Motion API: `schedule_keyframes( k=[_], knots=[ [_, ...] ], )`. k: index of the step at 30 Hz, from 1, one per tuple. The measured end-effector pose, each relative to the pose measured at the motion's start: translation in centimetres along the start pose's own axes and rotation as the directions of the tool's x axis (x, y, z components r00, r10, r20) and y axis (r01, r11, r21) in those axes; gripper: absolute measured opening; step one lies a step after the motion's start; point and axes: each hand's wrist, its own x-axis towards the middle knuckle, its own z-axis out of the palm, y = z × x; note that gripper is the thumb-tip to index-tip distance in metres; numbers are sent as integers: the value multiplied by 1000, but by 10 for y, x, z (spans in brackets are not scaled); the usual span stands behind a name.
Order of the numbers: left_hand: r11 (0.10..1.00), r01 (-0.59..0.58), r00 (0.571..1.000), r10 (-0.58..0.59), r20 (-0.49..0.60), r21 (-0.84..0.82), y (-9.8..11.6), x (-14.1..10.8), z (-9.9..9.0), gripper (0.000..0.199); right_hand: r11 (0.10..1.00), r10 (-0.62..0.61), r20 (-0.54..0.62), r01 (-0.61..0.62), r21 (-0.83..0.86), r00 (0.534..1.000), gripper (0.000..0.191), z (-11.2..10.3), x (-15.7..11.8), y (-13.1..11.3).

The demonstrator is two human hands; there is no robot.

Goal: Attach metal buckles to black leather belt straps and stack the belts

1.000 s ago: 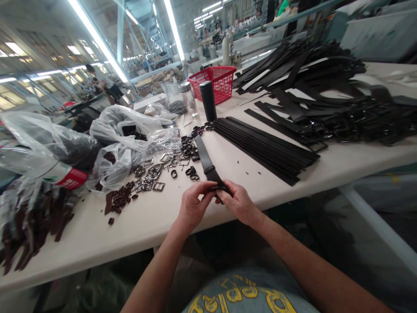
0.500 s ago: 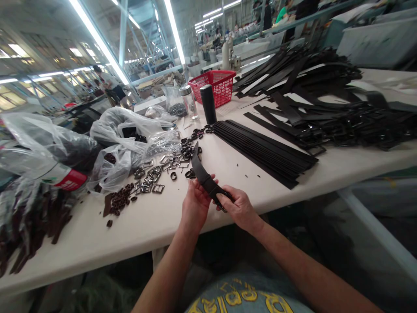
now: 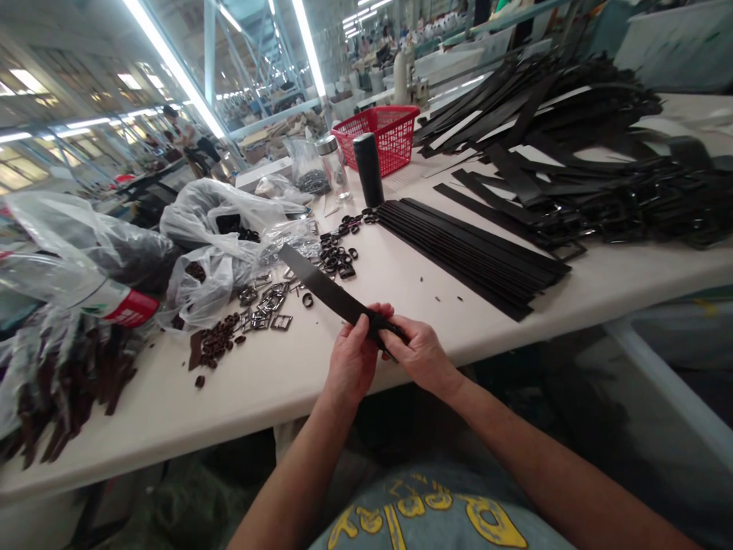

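Observation:
A black strap (image 3: 324, 290) slants up and left from my two hands over the table's front part. My left hand (image 3: 353, 357) grips it with the thumb on top. Right beside it, my right hand (image 3: 421, 353) pinches the strap's near end, where the fingers hide most of the detail. Beyond the hands lie loose black loops (image 3: 337, 256) and metal buckles (image 3: 269, 305). A row of flat black straps (image 3: 463, 252) lies to the right of them.
Brown loops (image 3: 217, 341) and plastic bags (image 3: 211, 221) are on the left. A black bottle (image 3: 367, 169), a glass jar (image 3: 333, 168) and a red basket (image 3: 395, 141) stand at the back. Heaped straps with buckles (image 3: 618, 198) cover the right side. A person (image 3: 186, 137) is far off.
The strap's free end has swung left and down and now lies straighter. My left thumb has moved onto the strap's top. The view has shifted slightly.

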Motion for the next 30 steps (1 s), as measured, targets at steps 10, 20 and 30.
schedule_keyframes(
  k=[10,20,30],
  knots=[
    [981,-125,992,124,16,150,-7,-5,-6,28,999,-17,24,18,-30,1000,17,0,2,1],
    [987,-54,998,47,46,148,-21,-4,-11,24,974,-119,-38,109,-201,992,29,-2,0,4],
    [996,-80,973,69,218,39,-31,6,-13,52,991,67,-22,-69,-116,997,42,-28,16,39]
  ],
)
